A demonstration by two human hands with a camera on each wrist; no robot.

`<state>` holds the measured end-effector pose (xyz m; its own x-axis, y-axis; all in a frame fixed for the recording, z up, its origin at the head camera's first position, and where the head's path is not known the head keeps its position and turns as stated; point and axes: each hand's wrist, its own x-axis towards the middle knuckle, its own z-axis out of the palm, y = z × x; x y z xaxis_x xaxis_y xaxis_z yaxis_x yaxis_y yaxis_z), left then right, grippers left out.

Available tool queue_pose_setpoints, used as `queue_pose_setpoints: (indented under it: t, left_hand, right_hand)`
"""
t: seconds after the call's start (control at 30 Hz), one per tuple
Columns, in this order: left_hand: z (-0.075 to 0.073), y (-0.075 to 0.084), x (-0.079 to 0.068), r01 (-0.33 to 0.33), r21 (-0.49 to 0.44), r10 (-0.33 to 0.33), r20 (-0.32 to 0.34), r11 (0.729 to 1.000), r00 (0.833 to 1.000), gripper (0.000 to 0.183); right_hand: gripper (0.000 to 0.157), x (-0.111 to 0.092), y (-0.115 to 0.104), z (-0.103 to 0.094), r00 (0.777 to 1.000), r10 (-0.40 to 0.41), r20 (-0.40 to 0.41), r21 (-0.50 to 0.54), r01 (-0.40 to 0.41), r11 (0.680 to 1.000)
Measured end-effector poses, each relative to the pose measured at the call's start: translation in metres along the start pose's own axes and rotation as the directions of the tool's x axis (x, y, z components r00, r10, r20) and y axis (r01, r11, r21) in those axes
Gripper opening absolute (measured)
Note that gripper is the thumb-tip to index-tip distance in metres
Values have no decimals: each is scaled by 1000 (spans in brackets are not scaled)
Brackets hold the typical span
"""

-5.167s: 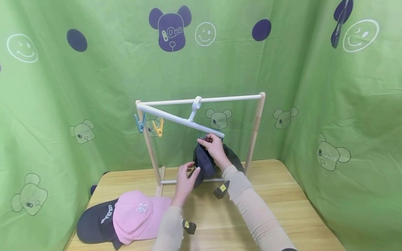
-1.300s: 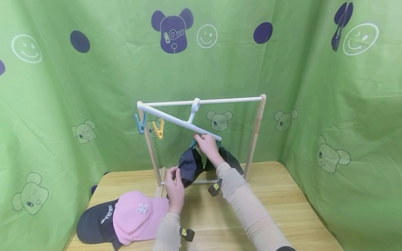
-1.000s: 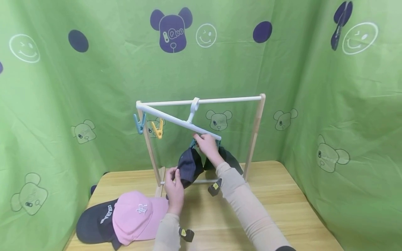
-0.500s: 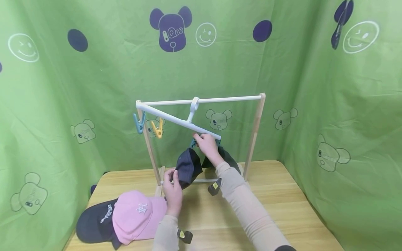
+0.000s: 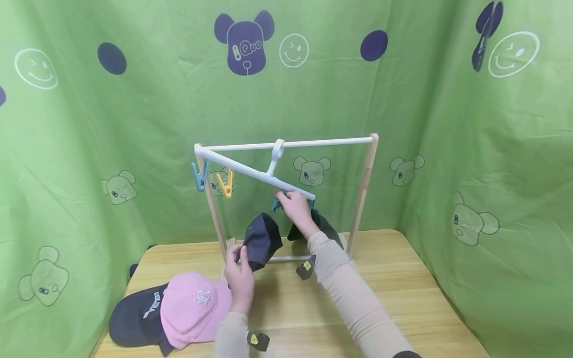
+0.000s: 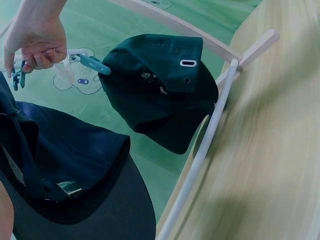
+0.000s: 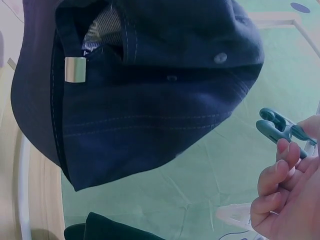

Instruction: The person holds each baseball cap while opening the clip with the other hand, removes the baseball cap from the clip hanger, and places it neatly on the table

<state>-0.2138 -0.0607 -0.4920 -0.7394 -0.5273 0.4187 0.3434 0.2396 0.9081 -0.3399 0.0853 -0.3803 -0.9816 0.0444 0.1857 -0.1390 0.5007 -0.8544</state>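
Observation:
My left hand point(image 5: 239, 278) grips a navy baseball cap point(image 5: 261, 241) by its edge, below and left of the clip. In the right wrist view the cap point(image 7: 155, 85) shows its strap with a metal buckle point(image 7: 75, 69). My right hand point(image 5: 296, 211) pinches a teal clothespin point(image 7: 280, 127), whose jaws stand free of the cap. That clothespin is on a white hanger point(image 5: 250, 171), hooked over the rack's top bar and tilted down to the right. A second dark cap point(image 6: 155, 90) hangs from another teal clothespin point(image 6: 94, 64) at the hanger's low end.
A blue clothespin point(image 5: 199, 175) and a yellow clothespin point(image 5: 226, 183) hang at the hanger's high end. A pink cap point(image 5: 188, 308) overlaps a dark cap point(image 5: 134, 318) on the table's point(image 5: 380, 308) left. The rack's wooden post point(image 5: 364, 189) stands right; green curtain point(image 5: 156, 99) surrounds the table.
The navy cap, earlier up by the right hand and clothespin, has moved left and away from it with my left hand. My right hand shifted slightly left earlier, then stayed at the clothespin.

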Motion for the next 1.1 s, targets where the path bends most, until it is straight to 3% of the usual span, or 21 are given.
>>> queue_pose_setpoints:
  t: [0.07, 0.2, 0.3, 0.53, 0.87, 1.1]
  left_hand:
    - [-4, 9, -1, -3, 12, 3, 1, 1000, 1000, 20]
    - [-9, 11, -1, -2, 8, 3, -10, 1000, 1000, 17]
    - [-9, -4, 0, -11, -3, 11, -32, 1000, 999, 17]
    - [-18, -2, -2, -40, 18, 41, -76, 999, 996, 18]
    - [-31, -2, -5, 78, -41, -80, -50, 996, 996, 27]
    - [-38, -8, -8, 65, -32, -67, -49, 997, 997, 29]
  right_hand:
    - [49, -1, -1, 0, 1000, 2, -4, -3, -2, 1000]
    - [48, -1, -2, 0, 1000, 10, -3, 6, -10, 1000]
    - [49, -1, -2, 1, 1000, 13, -2, 11, -13, 1000]
    - [48, -2, 0, 1, 1000, 6, -6, 10, -6, 1000]
    - [48, -1, 0, 2, 1000, 9, 2, 10, -9, 1000]
    - [47, -1, 1, 3, 1000, 6, 2, 20, -6, 1000]
